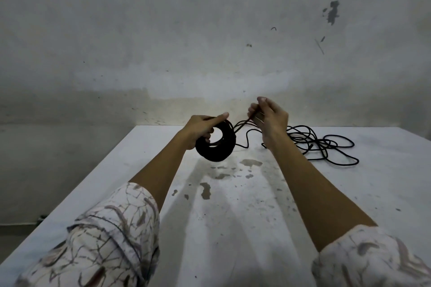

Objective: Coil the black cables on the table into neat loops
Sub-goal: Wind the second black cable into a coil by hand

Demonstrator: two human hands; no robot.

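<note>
My left hand (200, 129) grips a thick ring-shaped coil of black cable (218, 149) and holds it upright above the white table (233, 216). Its fingers pass through the coil's hole and the thumb lies over the top. Up and to the right, my right hand (268, 115) pinches strands of the same cable that run taut from the coil's upper edge. The rest of the black cable lies as a loose tangle (321, 144) on the table behind and to the right of my right forearm. Part of the tangle is hidden by that forearm.
The white table is stained with grey blotches (250, 163) in the middle. Its far edge (349, 127) meets a marked grey wall, and its left edge (93, 182) drops to the floor.
</note>
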